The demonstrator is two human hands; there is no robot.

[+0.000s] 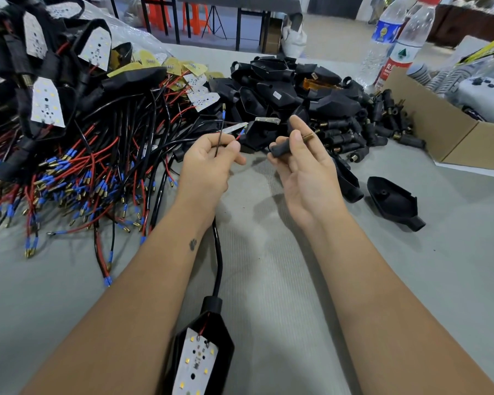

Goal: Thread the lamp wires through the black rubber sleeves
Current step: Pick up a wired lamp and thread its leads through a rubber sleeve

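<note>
The left hand (208,155) pinches a thin lamp wire (219,138) upright, its blue-tipped end above the fingers; the cable runs down to a lamp housing (203,352) lying between the forearms. The right hand (303,163) grips a black rubber sleeve (283,148), seemingly with a brass thread at one end; the two are close but apart.

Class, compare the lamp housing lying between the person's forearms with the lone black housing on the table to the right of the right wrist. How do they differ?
The lamp housing between the forearms carries a white LED board; the lone housing on the right shows none.
A black wire leaves the first one's neck and runs up to the left hand; no wire is seen at the lone housing.
The first one's neck points away from the person; the lone one's points toward the person and rightward.
Both are black shells with a tubular neck.
</note>
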